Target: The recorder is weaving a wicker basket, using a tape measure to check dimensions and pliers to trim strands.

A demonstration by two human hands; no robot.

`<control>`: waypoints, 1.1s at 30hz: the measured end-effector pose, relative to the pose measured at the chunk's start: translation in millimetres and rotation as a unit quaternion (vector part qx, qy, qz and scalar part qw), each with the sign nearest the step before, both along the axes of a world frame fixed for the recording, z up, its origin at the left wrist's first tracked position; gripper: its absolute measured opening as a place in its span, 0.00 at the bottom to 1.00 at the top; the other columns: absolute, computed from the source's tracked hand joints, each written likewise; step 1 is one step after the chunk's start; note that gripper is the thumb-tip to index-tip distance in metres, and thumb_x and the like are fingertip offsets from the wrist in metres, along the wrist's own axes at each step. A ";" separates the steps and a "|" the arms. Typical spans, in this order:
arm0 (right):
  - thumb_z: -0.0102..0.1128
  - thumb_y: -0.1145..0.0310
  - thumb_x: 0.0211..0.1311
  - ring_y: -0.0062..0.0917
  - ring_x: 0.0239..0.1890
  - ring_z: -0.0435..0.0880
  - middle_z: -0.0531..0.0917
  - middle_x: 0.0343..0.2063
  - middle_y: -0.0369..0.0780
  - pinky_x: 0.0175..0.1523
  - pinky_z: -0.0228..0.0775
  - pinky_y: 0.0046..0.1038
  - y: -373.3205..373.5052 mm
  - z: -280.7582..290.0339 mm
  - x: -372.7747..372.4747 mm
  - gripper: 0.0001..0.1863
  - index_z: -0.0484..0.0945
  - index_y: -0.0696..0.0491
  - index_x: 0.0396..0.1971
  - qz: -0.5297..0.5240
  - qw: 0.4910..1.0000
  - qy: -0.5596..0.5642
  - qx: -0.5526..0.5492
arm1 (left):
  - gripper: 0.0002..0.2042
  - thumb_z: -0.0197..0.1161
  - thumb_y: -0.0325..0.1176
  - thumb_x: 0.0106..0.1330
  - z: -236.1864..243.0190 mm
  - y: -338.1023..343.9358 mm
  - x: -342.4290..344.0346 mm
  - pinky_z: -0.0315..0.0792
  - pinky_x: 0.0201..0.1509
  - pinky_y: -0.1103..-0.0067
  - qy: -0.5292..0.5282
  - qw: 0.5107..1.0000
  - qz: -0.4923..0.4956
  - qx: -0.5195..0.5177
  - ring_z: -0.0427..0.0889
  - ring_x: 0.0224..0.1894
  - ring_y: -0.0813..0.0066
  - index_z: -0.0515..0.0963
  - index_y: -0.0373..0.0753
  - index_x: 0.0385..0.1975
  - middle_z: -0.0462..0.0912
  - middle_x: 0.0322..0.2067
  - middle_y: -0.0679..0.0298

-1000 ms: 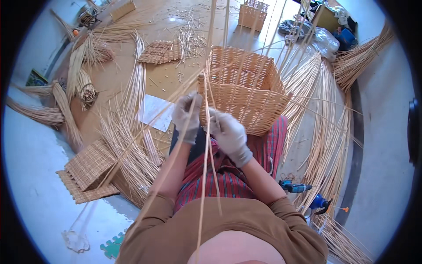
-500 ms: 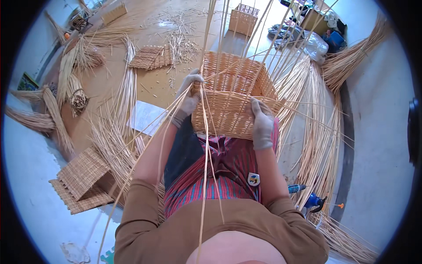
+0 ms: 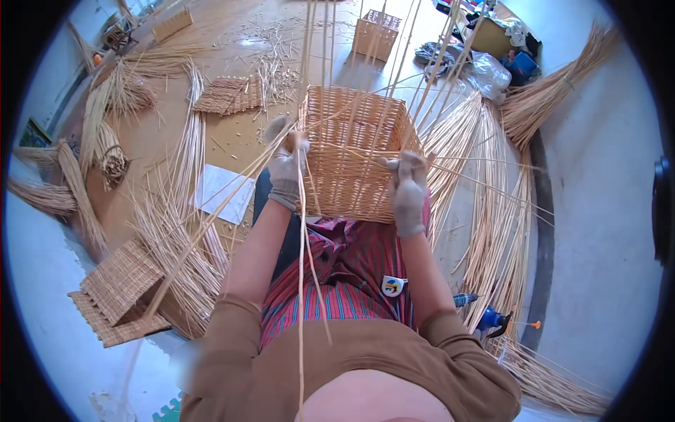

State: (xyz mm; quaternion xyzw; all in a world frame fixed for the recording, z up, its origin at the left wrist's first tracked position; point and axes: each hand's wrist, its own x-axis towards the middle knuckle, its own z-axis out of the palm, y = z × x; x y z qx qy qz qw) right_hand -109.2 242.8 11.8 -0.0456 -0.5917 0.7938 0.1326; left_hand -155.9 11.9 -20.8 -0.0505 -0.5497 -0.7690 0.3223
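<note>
A square wicker basket (image 3: 351, 179), partly woven, rests against my lap with its open top tilted away. Long upright stakes (image 3: 411, 67) rise from its walls. My gloved left hand (image 3: 287, 163) is closed at the basket's near left corner, pinching several long wicker strands (image 3: 223, 204) that trail down toward the lower left. One pale strand (image 3: 301, 281) hangs straight down from that corner over my lap. At the near right corner, my gloved right hand (image 3: 408, 197) grips the basket's wall, its thumb and fingers at the top edge. Its palm side is hidden.
Loose wicker rods (image 3: 485, 162) lie in a long spread on the right, with tied bundles (image 3: 116, 158) at the left. Flat woven panels (image 3: 126, 281) and a white paper sheet (image 3: 223, 191) lie left of me. Another basket (image 3: 376, 35) stands ahead. A blue tool (image 3: 490, 322) lies right.
The basket and both hands sit slightly further left in view. My left hand has shifted its hold on the strands, which swing. My right fingers have come up over the rim.
</note>
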 end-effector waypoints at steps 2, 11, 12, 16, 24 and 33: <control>0.59 0.69 0.71 0.17 0.37 0.83 0.85 0.37 0.37 0.35 0.74 0.17 22.2 -14.5 3.5 0.08 0.82 0.56 0.43 -0.052 0.995 0.082 0.011 | 0.22 0.64 0.20 0.61 -20.9 -4.1 7.8 0.74 0.39 0.81 -0.085 0.991 0.072 -0.078 0.76 0.41 0.79 0.68 0.37 0.56 0.75 0.44 0.66; 0.55 0.69 0.72 0.18 0.42 0.83 0.84 0.44 0.40 0.40 0.76 0.23 -2.2 -1.8 -34.6 0.14 0.75 0.55 0.54 -0.087 0.968 0.225 0.073 | 0.16 0.57 0.48 0.71 58.8 53.3 9.3 0.72 0.38 0.60 -0.194 0.839 -0.018 -0.508 0.80 0.34 0.45 0.77 0.39 0.38 0.81 0.29 0.48; 0.56 0.72 0.70 0.20 0.45 0.82 0.82 0.46 0.40 0.45 0.76 0.23 -14.9 31.2 -44.5 0.19 0.72 0.56 0.58 -0.147 0.900 0.260 0.318 | 0.16 0.57 0.48 0.71 61.1 53.7 10.8 0.72 0.38 0.60 -0.197 0.839 -0.017 -0.508 0.80 0.34 0.45 0.77 0.39 0.38 0.81 0.29 0.48; 0.52 0.78 0.64 0.32 0.40 0.83 0.83 0.37 0.41 0.46 0.75 0.31 -11.9 76.9 -88.3 0.32 0.61 0.49 0.69 -0.028 0.908 0.231 0.349 | 0.16 0.63 0.47 0.68 66.5 62.7 23.1 0.70 0.32 0.63 -0.223 0.868 0.010 -0.444 0.79 0.26 0.51 0.77 0.39 0.28 0.78 0.21 0.54; 0.58 0.76 0.67 0.23 0.46 0.80 0.80 0.39 0.38 0.51 0.74 0.26 55.2 42.3 -14.7 0.06 0.75 0.58 0.42 -0.194 0.921 0.125 0.313 | 0.35 0.55 0.26 0.63 55.9 124.6 41.7 0.78 0.36 0.61 -0.075 0.768 -0.030 -0.635 0.83 0.32 0.54 0.59 0.65 0.71 0.73 0.54 0.52; 0.39 0.64 0.80 0.16 0.24 0.69 0.67 0.22 0.30 0.46 0.79 0.37 127.9 23.6 -47.1 0.15 0.67 0.48 0.60 -0.149 0.985 0.090 -0.021 | 0.33 0.53 0.23 0.64 44.4 152.4 29.7 0.79 0.28 0.72 -0.025 0.705 0.090 -0.703 0.82 0.24 0.65 0.64 0.69 0.67 0.71 0.46 0.58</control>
